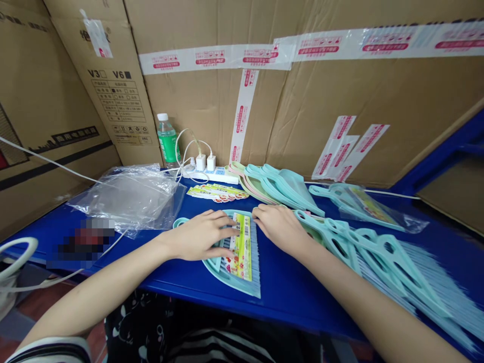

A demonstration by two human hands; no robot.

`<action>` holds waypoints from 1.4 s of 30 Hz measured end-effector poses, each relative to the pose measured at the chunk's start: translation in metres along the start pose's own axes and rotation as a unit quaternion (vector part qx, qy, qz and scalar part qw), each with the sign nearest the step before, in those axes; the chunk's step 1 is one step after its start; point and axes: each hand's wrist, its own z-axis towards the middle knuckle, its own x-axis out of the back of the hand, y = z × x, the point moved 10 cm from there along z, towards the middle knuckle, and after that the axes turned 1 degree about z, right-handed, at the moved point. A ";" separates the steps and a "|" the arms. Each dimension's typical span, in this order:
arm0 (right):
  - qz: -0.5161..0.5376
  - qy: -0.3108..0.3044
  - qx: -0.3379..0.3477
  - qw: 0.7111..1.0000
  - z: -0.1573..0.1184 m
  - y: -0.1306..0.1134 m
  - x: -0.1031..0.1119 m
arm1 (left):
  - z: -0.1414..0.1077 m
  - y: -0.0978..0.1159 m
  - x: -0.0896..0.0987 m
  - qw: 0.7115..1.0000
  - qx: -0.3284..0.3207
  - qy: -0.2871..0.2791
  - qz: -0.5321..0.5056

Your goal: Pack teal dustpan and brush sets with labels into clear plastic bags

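Note:
A pale turquoise dustpan (215, 276) lies flat near the table's front edge, with a blue-bristled hand brush (255, 257) in it. Across the bristles lies a yellow-green printed label card (242, 247). My left hand (206, 234) rests over the dustpan's handle side, fingers apart, their tips on the card's left part. At the far right corner of the card and brush, my right hand (278, 227) has its fingers curled in and pressed together. What lies between those fingertips is hidden.
Several label cards (217, 192) lie behind the dustpan. Stacked dustpans (280, 186) and loose brushes (381, 257) fill the right side, beside a bagged set (363, 204). Clear plastic bags (132, 194) lie left. A power strip (223, 175) and bottle (168, 141) stand by the cardboard wall (204, 96).

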 end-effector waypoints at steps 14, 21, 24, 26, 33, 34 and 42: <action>-0.031 0.012 0.003 0.999 0.000 -0.001 0.001 | -0.001 0.000 0.001 1.000 -0.005 0.016 -0.006; -0.031 0.010 -0.004 0.999 -0.002 0.001 0.004 | 0.000 0.000 -0.001 1.000 -0.002 0.008 -0.007; -0.032 0.000 -0.006 0.999 -0.002 0.002 0.003 | 0.000 0.000 0.000 1.000 -0.003 0.008 -0.007; -0.033 -0.005 -0.009 0.999 -0.002 0.003 0.003 | 0.000 0.000 0.001 1.000 -0.003 0.014 -0.011; -0.020 -0.014 0.001 1.000 -0.002 0.003 -0.001 | -0.001 0.000 0.000 1.000 -0.002 0.016 -0.011; -0.020 -0.017 0.003 1.000 -0.002 0.002 -0.002 | -0.001 0.000 0.000 1.000 -0.001 0.013 -0.010; -0.024 -0.018 0.003 1.000 -0.001 0.002 -0.001 | 0.000 0.001 -0.002 1.000 -0.005 -0.003 -0.002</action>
